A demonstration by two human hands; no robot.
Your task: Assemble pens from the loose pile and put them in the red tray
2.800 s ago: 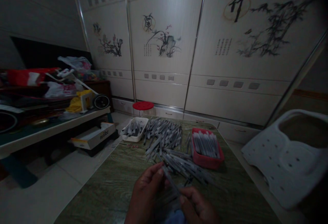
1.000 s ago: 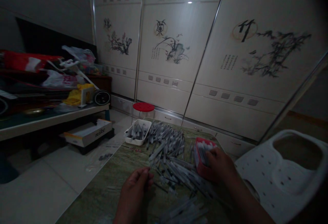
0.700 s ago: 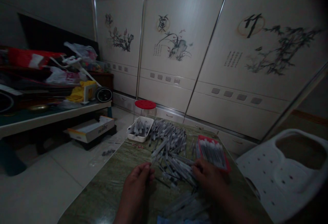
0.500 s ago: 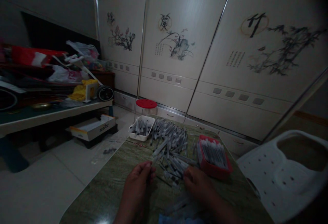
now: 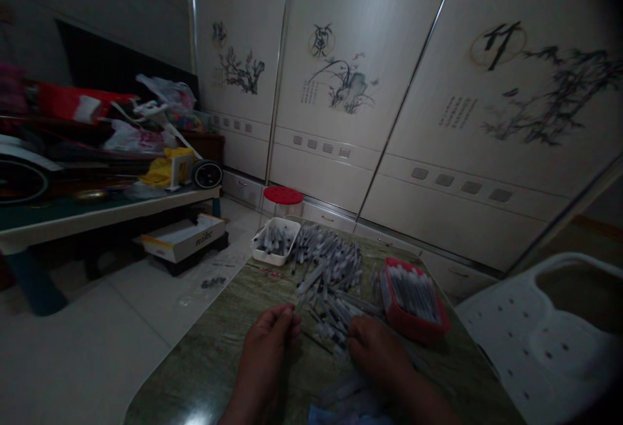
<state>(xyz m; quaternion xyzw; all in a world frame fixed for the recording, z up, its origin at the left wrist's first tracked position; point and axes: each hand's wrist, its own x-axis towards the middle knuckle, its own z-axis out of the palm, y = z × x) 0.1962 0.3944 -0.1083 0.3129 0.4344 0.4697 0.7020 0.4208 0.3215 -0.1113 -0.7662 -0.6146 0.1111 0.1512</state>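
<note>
My left hand hovers over the near part of the table, thumb and fingers pinched together; whatever is between the fingertips is too small and dark to make out. To its right, my right hand is closed beside the near end of a heap of clear pens, and its fingers hide what they hold. A thin dark stick lies between the two hands. Beyond my right hand, a red basket holds a tight row of pens. At the heap's far left, a white basket contains more loose pens.
Clear plastic with a blue part lies at the near table edge. A white plastic chair stands close on the right, a red stool behind the table. To the left are a shoebox and a cluttered low table.
The view has swung slightly left, so everything sits a little further right. Both hands keep nearly the same closed poses, and the heap and baskets look unchanged.
</note>
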